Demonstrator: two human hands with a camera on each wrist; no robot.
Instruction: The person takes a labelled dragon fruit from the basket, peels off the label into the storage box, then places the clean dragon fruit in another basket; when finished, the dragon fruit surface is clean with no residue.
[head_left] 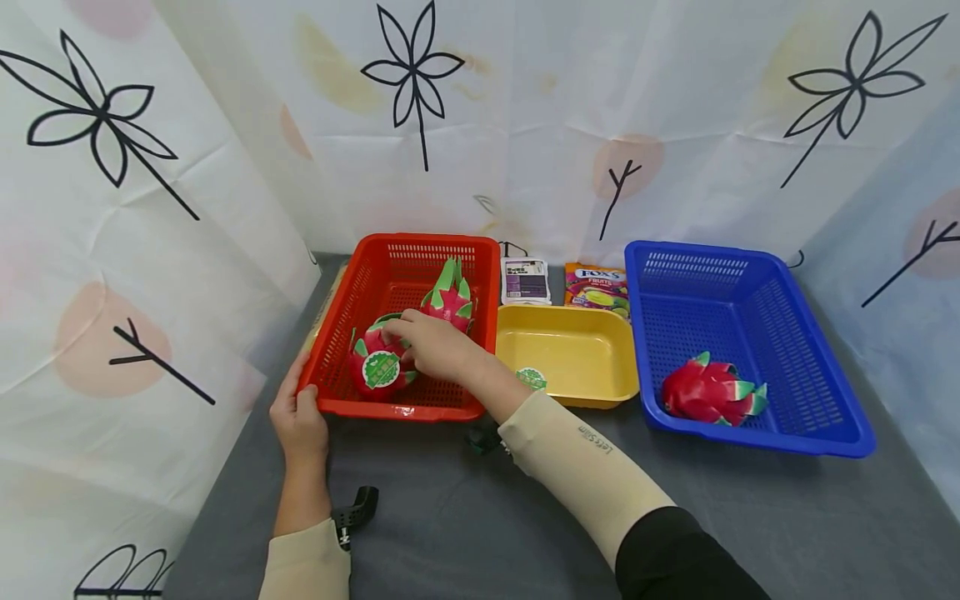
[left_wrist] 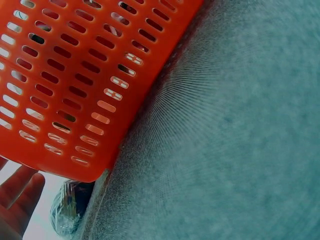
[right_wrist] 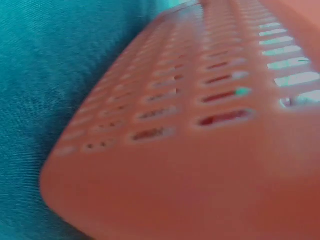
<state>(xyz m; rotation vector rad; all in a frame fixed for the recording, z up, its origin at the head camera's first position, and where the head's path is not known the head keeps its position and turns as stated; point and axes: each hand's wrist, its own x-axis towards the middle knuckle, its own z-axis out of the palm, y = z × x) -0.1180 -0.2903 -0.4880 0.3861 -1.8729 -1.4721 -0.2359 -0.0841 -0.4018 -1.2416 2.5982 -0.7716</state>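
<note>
Printed white cloth [head_left: 525, 183] with black leaf drawings hangs around a gray desk [head_left: 450, 525], where a person works among three plastic containers. At left, a red basket [head_left: 405, 412] with slotted walls holds two dragon fruits: a nearer one [head_left: 375, 342] bearing a round green label [head_left: 381, 369], and a farther one [head_left: 450, 305] with its green tips pointing up. At right, a blue basket [head_left: 750, 333] holds a third dragon fruit [head_left: 708, 392], lying on its side near the front wall. Between them sits a yellow tub [head_left: 573, 354], with a green round label [head_left: 532, 378] visible at its near left corner, close to the right forearm. Behind the tub are a white packet [head_left: 527, 282] and an orange candy bag [head_left: 597, 285]. The left hand [head_left: 298, 417] holds the red basket at its near left corner, thumb by the rim. The right arm, in a beige sleeve [head_left: 585, 467], slants across the desk; the right hand [head_left: 438, 343] reaches inside the red basket, bent fingers pinching the upper right of the labeled fruit.
</note>
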